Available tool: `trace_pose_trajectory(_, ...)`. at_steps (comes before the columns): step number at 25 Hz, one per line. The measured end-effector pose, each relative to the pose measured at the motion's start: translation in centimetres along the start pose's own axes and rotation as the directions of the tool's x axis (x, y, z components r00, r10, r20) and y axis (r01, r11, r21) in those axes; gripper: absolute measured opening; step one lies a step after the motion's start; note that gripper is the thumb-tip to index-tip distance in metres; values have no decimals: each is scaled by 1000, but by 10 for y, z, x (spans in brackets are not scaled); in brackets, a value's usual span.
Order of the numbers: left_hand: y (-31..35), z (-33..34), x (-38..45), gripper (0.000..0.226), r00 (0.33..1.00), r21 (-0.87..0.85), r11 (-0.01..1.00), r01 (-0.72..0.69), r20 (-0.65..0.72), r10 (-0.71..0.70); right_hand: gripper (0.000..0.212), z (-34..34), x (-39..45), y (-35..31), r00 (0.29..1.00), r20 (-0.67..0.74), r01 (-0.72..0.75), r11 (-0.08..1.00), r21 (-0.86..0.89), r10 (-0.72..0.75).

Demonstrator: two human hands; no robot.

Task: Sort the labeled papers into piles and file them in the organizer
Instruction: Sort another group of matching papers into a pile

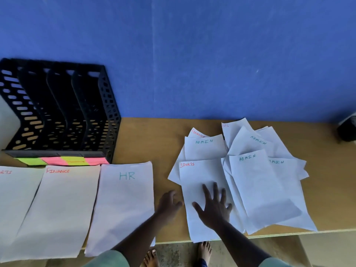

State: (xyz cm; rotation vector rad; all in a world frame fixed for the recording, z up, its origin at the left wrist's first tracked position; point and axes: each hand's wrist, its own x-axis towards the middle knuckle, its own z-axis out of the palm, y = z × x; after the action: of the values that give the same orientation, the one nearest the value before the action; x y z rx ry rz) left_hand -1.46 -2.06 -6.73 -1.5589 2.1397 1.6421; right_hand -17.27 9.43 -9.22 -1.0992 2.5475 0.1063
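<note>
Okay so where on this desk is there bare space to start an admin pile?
Bare wood lies between the HR pile and the unsorted heap, running back to the wall beside the organizer; the left hand sits in its near part. More bare table lies right of the heap. The left side is crowded with piles.

Black slotted organizer (pixel 57 112) upright at table's back left, coloured sticky labels (pixel 61 161) along its front edge. Three sorted piles flat before it: partly cut-off sports pile (pixel 13 205), finance pile (pixel 55 209), HR pile (pixel 123 207). Right: loose fanned heap of unsorted papers (pixel 260 180), mostly marked ADMIN; SPORTS sheet (pixel 200 176) on top at left.
</note>
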Motion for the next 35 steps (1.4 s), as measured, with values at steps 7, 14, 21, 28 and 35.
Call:
trace_pose_trajectory(7, 40, 38, 14, 47, 978, -238, 961, 143, -112, -174, 62, -33, 20, 41, 980, -99, 189, 961, 200, -172)
trace_pose_trajectory(14, 47, 8, 22, 25, 880, -281, 958, 63, -437, -186, 34, -58, 68, 67, 951, -262, 257, 890, 376, -164)
trace_pose_trajectory(21, 23, -41, 7, 11, 658, -299, 946, 128, -688, -306, 41, -58, 89, 29, 866, -268, 485, 839, 247, -421)
trace_pose_trajectory(28, 15, -43, 7, 14, 685, -269, 951, 155, -664, -300, 62, -36, 93, 42, 829, -91, 553, 833, -11, -552)
trace_pose_trajectory(35, 17, -29, 20, 15, 765, -203, 968, 146, -597, -240, 55, -54, 108, 89, 975, -124, 180, 982, -61, -186)
